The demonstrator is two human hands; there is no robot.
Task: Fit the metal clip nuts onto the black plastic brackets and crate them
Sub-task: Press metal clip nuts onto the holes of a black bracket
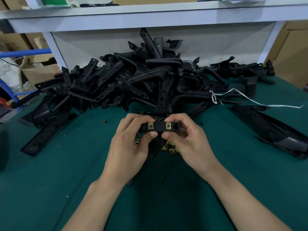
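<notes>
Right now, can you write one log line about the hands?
left hand: grips bracket | right hand: grips bracket | fitted clip nuts: two on bracket | loose clip nuts: on mat | bracket pile: behind hands

I see a green table [66, 172] with a big pile of black brackets [133, 77] at the back, small gold clip nuts [172, 150] in the middle, a white string [260, 102] on the right

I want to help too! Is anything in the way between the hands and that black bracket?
No. The left hand and right hand both pinch the bracket directly, and it carries two clip nuts. Nothing visible sits between them. No crate shows in this view.
</notes>
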